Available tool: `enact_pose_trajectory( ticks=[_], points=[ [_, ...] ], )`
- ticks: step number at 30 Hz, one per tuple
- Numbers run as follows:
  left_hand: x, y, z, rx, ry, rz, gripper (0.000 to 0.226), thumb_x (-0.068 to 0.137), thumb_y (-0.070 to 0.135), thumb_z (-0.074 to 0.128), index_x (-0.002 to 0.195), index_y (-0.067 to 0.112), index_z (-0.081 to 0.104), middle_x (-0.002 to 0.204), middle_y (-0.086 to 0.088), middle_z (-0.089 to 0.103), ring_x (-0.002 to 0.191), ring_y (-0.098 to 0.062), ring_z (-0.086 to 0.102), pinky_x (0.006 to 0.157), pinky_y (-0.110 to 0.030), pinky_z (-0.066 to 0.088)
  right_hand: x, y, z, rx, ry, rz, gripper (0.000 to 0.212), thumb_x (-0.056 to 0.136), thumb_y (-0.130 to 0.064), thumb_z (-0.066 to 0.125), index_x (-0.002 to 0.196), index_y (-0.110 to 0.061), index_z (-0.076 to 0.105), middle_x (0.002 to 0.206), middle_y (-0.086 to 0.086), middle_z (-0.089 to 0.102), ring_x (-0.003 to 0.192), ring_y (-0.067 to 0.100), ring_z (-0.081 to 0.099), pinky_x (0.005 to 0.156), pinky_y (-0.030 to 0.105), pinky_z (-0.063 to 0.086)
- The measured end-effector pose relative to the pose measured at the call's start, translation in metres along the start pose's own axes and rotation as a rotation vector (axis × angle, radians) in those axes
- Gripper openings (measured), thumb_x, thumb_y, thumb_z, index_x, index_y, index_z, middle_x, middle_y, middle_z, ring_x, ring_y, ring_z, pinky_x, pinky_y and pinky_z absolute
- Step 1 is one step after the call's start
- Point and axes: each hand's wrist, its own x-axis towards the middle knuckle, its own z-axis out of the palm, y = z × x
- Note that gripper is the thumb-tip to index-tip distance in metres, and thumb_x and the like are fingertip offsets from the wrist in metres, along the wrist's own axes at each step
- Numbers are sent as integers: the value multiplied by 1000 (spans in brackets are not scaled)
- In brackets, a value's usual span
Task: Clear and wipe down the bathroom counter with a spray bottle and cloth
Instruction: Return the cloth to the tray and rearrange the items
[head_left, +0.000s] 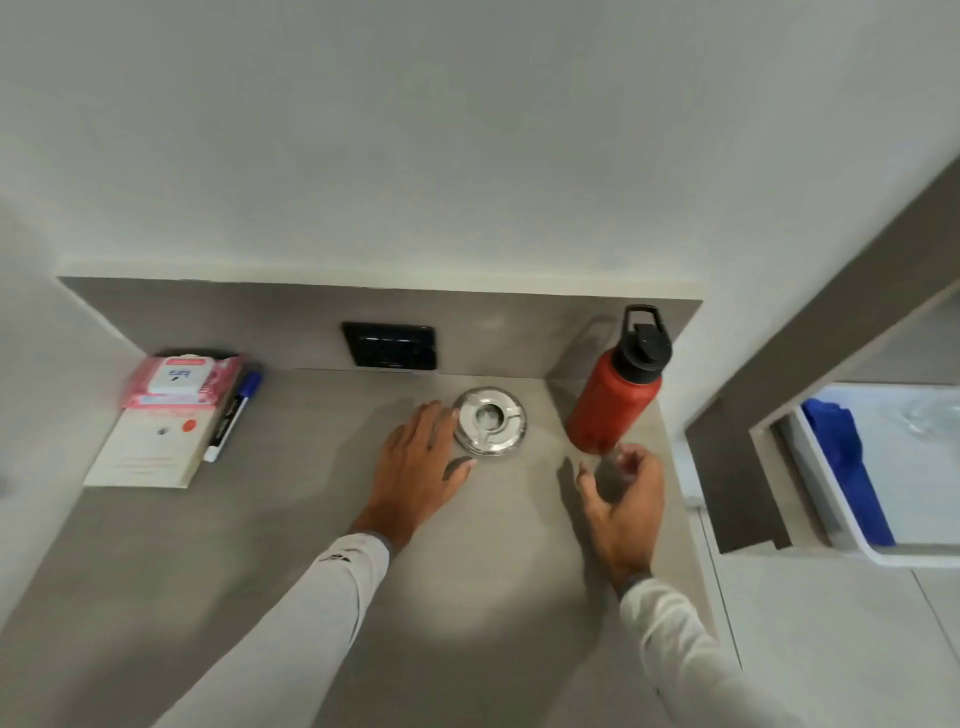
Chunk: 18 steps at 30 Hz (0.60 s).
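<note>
A grey counter fills the lower view. On it stands a red water bottle with a black cap, near the back right corner. A round metal ashtray sits beside it, to its left. My left hand lies flat and open, its fingertips touching the ashtray's left edge. My right hand hovers with fingers curled apart just below the bottle's base, holding nothing. A blue cloth lies in a white sink basin at the right. No spray bottle is in view.
At the back left a pink wipes pack rests on a white book, with a blue-capped marker alongside. A black socket panel is set in the backsplash. The counter ends at a step down on the right.
</note>
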Motion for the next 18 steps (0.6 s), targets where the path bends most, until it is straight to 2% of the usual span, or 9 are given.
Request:
enact_pose_trajectory(
  ticks=[2, 4, 7, 10, 13, 14, 16, 18],
  points=[
    [-20, -34, -6, 14, 52, -77, 57, 82, 44, 66, 123, 4, 61, 127, -19, 64, 114, -33, 65, 87, -41, 56, -29, -13, 23, -28, -82, -101, 36, 84, -31, 75, 108, -34, 48, 106, -8, 56, 95, 17, 58, 86, 44, 53],
    [-41, -75, -16, 24, 86, -180, 57, 90, 45, 47, 124, 2, 61, 127, -21, 63, 114, -34, 64, 90, -41, 54, -47, -29, 53, -84, -174, -234, 26, 88, -30, 68, 106, -30, 50, 105, -7, 54, 96, 19, 58, 85, 39, 51],
    [-73, -156, -35, 37, 120, -400, 62, 92, 42, 35, 122, -5, 60, 124, -29, 63, 112, -42, 64, 90, -48, 54, -59, -72, 110, -130, -294, -442, 24, 91, -32, 61, 108, -17, 57, 106, -1, 56, 99, 24, 58, 89, 35, 49],
    [-100, -224, -49, 17, 76, -586, 71, 93, 44, 25, 122, -10, 60, 124, -36, 60, 113, -51, 61, 90, -58, 52, -65, -118, 163, -110, -455, -543, 23, 93, -28, 64, 111, -15, 60, 111, -1, 57, 104, 19, 57, 93, 31, 49],
    [-119, -258, -43, 77, 5, -536, 83, 103, 45, 6, 112, -10, 68, 111, -38, 66, 94, -51, 69, 74, -59, 57, -71, -151, 210, -130, -682, -525, 31, 94, -26, 65, 123, -17, 60, 126, -1, 57, 118, 18, 55, 104, 30, 45],
    [-120, -260, -40, 86, 2, -504, 88, 102, 46, -1, 115, -10, 67, 112, -38, 66, 95, -50, 69, 75, -57, 57, -72, -158, 222, -158, -744, -505, 36, 95, -27, 64, 129, -17, 58, 132, 0, 56, 123, 19, 53, 108, 31, 42],
    [-117, -258, -36, 77, 11, -462, 95, 97, 51, -9, 126, -8, 59, 125, -38, 59, 110, -51, 63, 90, -55, 54, -77, -172, 246, -221, -833, -472, 45, 97, -30, 60, 139, -17, 52, 143, 3, 51, 132, 23, 48, 115, 31, 36],
    [-114, -247, -33, -15, -28, -455, 88, 98, 50, -5, 132, -4, 55, 132, -36, 55, 120, -49, 58, 100, -52, 50, -81, -180, 265, -277, -874, -447, 51, 100, -32, 56, 147, -14, 44, 151, 7, 45, 140, 25, 42, 119, 32, 31]
  ],
)
